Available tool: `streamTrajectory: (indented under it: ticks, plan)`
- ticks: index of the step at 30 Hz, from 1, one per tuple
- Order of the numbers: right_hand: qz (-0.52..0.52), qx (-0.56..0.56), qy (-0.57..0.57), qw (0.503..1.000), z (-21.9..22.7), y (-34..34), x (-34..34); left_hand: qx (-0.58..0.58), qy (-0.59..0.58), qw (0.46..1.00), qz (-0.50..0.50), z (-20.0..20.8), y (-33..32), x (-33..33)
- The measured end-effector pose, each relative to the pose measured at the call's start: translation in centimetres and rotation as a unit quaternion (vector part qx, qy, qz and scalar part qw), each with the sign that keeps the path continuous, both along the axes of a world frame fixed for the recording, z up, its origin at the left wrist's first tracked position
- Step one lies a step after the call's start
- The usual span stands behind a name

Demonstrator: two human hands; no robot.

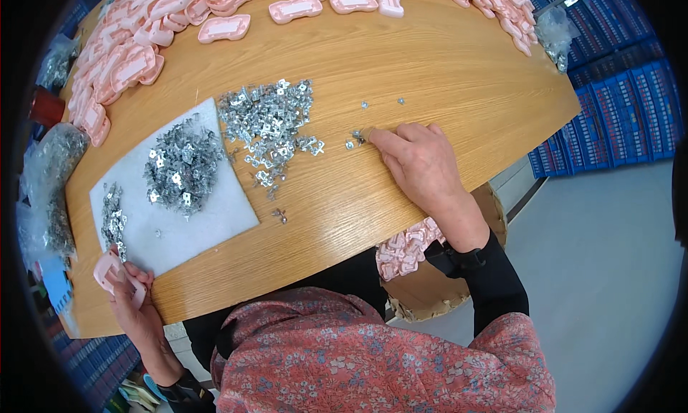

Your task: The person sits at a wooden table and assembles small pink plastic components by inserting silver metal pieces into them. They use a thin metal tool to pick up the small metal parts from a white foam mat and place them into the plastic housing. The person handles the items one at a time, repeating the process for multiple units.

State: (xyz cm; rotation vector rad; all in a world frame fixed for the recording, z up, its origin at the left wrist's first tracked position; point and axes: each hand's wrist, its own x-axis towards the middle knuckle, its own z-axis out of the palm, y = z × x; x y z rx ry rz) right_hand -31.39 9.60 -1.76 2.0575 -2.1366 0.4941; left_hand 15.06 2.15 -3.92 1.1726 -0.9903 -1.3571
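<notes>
My left hand (135,298) grips a pink plastic shell (109,270) over the table's near left edge, by the corner of a white foam sheet (233,212). Out on the bare wood, my right hand (423,162) is closed, its thumb and forefinger touching a few small metal clips (356,136). Whether one is pinched between the fingertips is too small to make out. To their left spreads a heap of shiny metal clips (269,122). A second heap of grey metal parts (183,165) lies on the foam sheet, with a narrow row of metal pieces (112,219) along its left side.
Pink shells (136,62) are piled along the far left of the wooden table (322,212), with more shells (494,11) at the far right. Below the near edge stands a cardboard box (430,291) of pink parts. Blue racks (616,119) stand at right, plastic bags (54,176) at left.
</notes>
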Motion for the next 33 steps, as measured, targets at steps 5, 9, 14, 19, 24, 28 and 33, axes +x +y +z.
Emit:
streamTrajectory:
  ticks: [5, 9, 14, 19, 24, 28, 33]
  plan:
    - [0.017, 0.005, 0.040, 0.999, -0.4, 0.3, 0.2, 0.008, -0.003, 1.000, 0.008, 0.1, 0.0, -0.1]
    - [0.014, -0.012, 0.068, 0.998, -0.4, 0.0, -0.4, 0.008, 0.002, 1.000, 0.008, 0.0, -0.1, 0.0]
    - [-0.006, -0.004, 0.006, 1.000, -0.2, 0.3, -0.1, 0.009, -0.005, 1.000, 0.018, 0.0, 0.0, -0.2]
    - [-0.022, -0.013, -0.031, 0.999, 0.4, 0.3, -1.0, 0.004, -0.008, 1.000, 0.007, -0.2, -0.1, 0.2]
    - [-0.054, -0.019, -0.076, 0.995, 0.1, -0.5, -3.5, 0.012, 0.002, 1.000, 0.019, -0.2, 0.0, 0.2]
    - [-0.084, 0.001, -0.111, 0.990, 0.1, -0.9, -4.5, 0.007, 0.008, 1.000, 0.018, -0.3, 0.2, 0.1]
    - [-0.146, 0.035, -0.176, 0.973, 0.1, -0.9, -5.5, 0.013, -0.001, 1.000, 0.023, -0.5, 0.1, 0.4]
